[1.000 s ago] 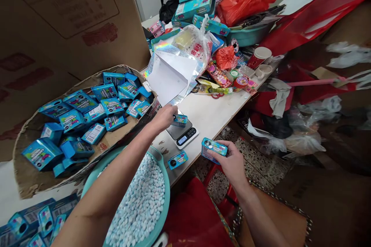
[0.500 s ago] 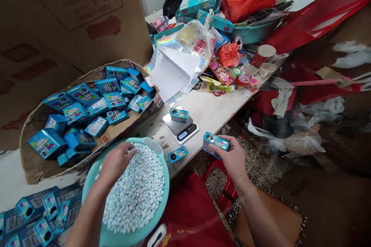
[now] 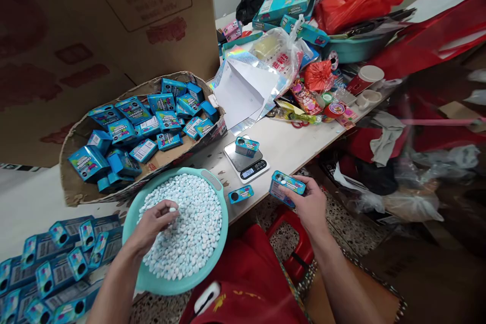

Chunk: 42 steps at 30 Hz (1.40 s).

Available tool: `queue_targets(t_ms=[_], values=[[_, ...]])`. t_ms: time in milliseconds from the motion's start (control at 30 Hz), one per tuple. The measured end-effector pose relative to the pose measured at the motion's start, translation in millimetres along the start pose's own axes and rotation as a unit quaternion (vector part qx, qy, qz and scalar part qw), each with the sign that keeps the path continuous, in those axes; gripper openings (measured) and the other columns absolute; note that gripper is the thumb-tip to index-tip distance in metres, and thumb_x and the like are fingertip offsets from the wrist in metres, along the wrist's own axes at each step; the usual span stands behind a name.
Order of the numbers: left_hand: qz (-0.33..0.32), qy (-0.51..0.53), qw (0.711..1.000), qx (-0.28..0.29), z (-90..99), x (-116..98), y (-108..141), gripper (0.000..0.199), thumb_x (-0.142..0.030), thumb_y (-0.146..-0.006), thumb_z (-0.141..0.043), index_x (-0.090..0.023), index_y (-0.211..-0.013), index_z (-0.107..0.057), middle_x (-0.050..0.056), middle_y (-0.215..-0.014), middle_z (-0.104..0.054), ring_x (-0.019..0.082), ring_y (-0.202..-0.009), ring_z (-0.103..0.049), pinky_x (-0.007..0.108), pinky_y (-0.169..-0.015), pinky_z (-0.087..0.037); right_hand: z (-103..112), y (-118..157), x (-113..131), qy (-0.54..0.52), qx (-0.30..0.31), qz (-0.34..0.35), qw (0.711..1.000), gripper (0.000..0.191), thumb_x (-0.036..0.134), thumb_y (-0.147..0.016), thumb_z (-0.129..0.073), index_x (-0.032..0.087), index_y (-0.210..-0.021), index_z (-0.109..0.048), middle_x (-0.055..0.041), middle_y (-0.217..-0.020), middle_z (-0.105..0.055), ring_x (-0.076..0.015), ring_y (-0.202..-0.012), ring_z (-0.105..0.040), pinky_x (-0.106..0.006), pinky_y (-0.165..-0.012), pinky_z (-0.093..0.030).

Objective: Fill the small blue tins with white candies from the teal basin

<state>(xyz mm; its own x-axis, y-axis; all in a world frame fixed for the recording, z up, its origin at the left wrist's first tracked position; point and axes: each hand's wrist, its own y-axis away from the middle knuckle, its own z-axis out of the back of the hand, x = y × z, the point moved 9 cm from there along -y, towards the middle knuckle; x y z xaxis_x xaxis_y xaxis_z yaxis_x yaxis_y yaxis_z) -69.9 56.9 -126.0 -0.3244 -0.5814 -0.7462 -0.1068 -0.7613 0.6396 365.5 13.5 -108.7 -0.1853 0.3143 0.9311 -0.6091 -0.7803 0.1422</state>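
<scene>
A turquoise basin [image 3: 224, 212] full of small pale blue and white candies [image 3: 190, 243] stands at the table's front edge. Over it, my left hand [image 3: 157, 223] is closed in a pinch, with pale candy showing at the fingertips. My right hand [image 3: 311, 202] grips a small blue candy box [image 3: 287, 188], a round hole in its upturned side, just off the table edge. Between the hands lies a digital scale [image 3: 233, 154] bearing another blue box [image 3: 246, 147]; its display digits are too small to read surely. One more blue box [image 3: 241, 194] rests in front of the scale.
A cut-down cardboard tray [image 3: 152, 172] with several blue boxes sits behind the basin. Rows of boxes [image 3: 56, 268] stand at lower left. White paper [image 3: 243, 93], bags, packets and a paper cup [image 3: 366, 78] crowd the far table. A red stool [image 3: 294, 243] is below.
The whole view has shifted, moving the table's contents rightward in the picture. My left hand has turned, its fingertips now pinched on candy above the basin. My right hand still holds its box.
</scene>
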Motion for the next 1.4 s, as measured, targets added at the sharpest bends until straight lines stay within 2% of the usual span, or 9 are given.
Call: queue_targets(t_ms=[133, 333, 500, 600, 800, 933, 1167, 1300, 1400], values=[[0.044, 0.232, 0.972, 0.016, -8.4, 7.5, -6.0, 0.031, -0.040, -0.073, -0.069, -0.015, -0.086, -0.055, 0.002, -0.074, -0.055, 0.008, -0.051, -0.046, 0.016, -0.036, -0.031, 3.0, -0.9, -1.4, 0.002, 0.003, 0.000, 1.000, 0.049, 0.043, -0.058, -0.080, 0.019, -0.097, -0.063, -0.0047, -0.088, -0.068, -0.0205, -0.076, -0.061, -0.036, -0.071, -0.050], [0.098, 0.332, 0.932, 0.110, -45.4, -23.6, -30.4, 0.020, -0.028, -0.077, -0.065, -0.014, -0.076, -0.050, -0.003, -0.062, -0.045, 0.001, -0.041, -0.031, 0.011, -0.034, -0.019, 2.8, -2.7, -0.5, 0.001, -0.002, -0.003, 1.000, 0.050, 0.044, -0.058, -0.079, 0.017, -0.098, -0.064, -0.0061, -0.089, -0.068, -0.0210, -0.076, -0.062, -0.037, -0.072, -0.050], [0.019, 0.129, 0.984, 0.117, -63.6, -79.7, -50.0, 0.023, -0.029, -0.073, -0.067, -0.012, -0.084, -0.056, 0.000, -0.069, -0.052, 0.005, -0.050, -0.039, 0.015, -0.040, -0.024, 1.9, -6.1, 0.0, 0.006, 0.002, -0.008, 1.000, 0.049, 0.044, -0.059, -0.079, 0.018, -0.098, -0.063, -0.0058, -0.089, -0.068, -0.0213, -0.076, -0.062, -0.037, -0.072, -0.050], [-0.083, -0.086, 0.983, 0.139, -92.5, -132.9, -66.7, 0.018, -0.029, -0.075, -0.061, -0.013, -0.083, -0.058, -0.001, -0.064, -0.050, 0.008, -0.052, -0.042, 0.018, -0.046, -0.030, 1.2, -7.8, -1.2, 0.000, 0.013, -0.011, 1.000, 0.048, 0.044, -0.061, -0.079, 0.018, -0.098, -0.063, -0.0054, -0.090, -0.068, -0.0213, -0.077, -0.062, -0.037, -0.073, -0.050], [-0.269, -0.470, 0.835, 0.097, -166.0, -228.8, -113.5, 0.017, -0.017, -0.074, -0.053, -0.015, -0.085, -0.066, 0.004, -0.082, -0.064, 0.016, -0.074, -0.056, 0.024, -0.064, -0.040, 6.3, -9.6, -5.8, 0.005, 0.014, -0.030, 0.999, 0.047, 0.044, -0.062, -0.078, 0.019, -0.098, -0.062, -0.0047, -0.090, -0.067, -0.0215, -0.078, -0.062, -0.037, -0.074, -0.049], [-0.283, -0.595, 0.750, 0.057, -191.3, -241.4, -141.8, 0.019, -0.015, -0.075, -0.052, -0.016, -0.086, -0.069, 0.008, -0.085, -0.065, 0.020, -0.080, -0.059, 0.026, -0.068, -0.041, 12.3, -11.4, -8.6, 0.008, 0.009, -0.043, 0.999, 0.047, 0.044, -0.061, -0.079, 0.020, -0.098, -0.062, -0.0045, -0.090, -0.068, -0.0214, -0.078, -0.062, -0.037, -0.074, -0.049], [-0.306, -0.618, 0.723, 0.045, -194.9, -239.8, -150.0, 0.028, -0.010, -0.072, -0.053, -0.017, -0.096, -0.066, 0.009, -0.096, -0.063, 0.021, -0.087, -0.059, 0.027, -0.071, -0.041, 15.9, -9.7, -15.9, -0.001, 0.004, -0.060, 0.998, 0.048, 0.043, -0.060, -0.079, 0.019, -0.098, -0.061, -0.0050, -0.091, -0.068, -0.0212, -0.078, -0.063, -0.036, -0.074, -0.050], [-0.326, -0.583, 0.743, 0.045, -197.1, -246.2, -142.0, 0.030, -0.008, -0.070, -0.052, -0.018, -0.096, -0.065, 0.006, -0.088, -0.064, 0.020, -0.081, -0.058, 0.027, -0.068, -0.040, 10.6, -7.0, -19.1, -0.003, 0.010, -0.062, 0.998, 0.049, 0.044, -0.060, -0.078, 0.018, -0.098, -0.061, -0.0056, -0.090, -0.069, -0.0217, -0.077, -0.063, -0.037, -0.073, -0.050], [-0.323, -0.497, 0.805, 0.028, -187.8, -250.4, -142.3, 0.022, -0.008, -0.069, -0.051, -0.016, -0.084, -0.065, 0.004, -0.074, -0.063, 0.017, -0.072, -0.056, 0.026, -0.064, -0.040, 5.6, -6.7, -18.9, -0.019, 0.017, -0.059, 0.998, 0.049, 0.044, -0.060, -0.079, 0.018, -0.098, -0.061, -0.0059, -0.090, -0.069, -0.0217, -0.077, -0.063, -0.037, -0.072, -0.051]])
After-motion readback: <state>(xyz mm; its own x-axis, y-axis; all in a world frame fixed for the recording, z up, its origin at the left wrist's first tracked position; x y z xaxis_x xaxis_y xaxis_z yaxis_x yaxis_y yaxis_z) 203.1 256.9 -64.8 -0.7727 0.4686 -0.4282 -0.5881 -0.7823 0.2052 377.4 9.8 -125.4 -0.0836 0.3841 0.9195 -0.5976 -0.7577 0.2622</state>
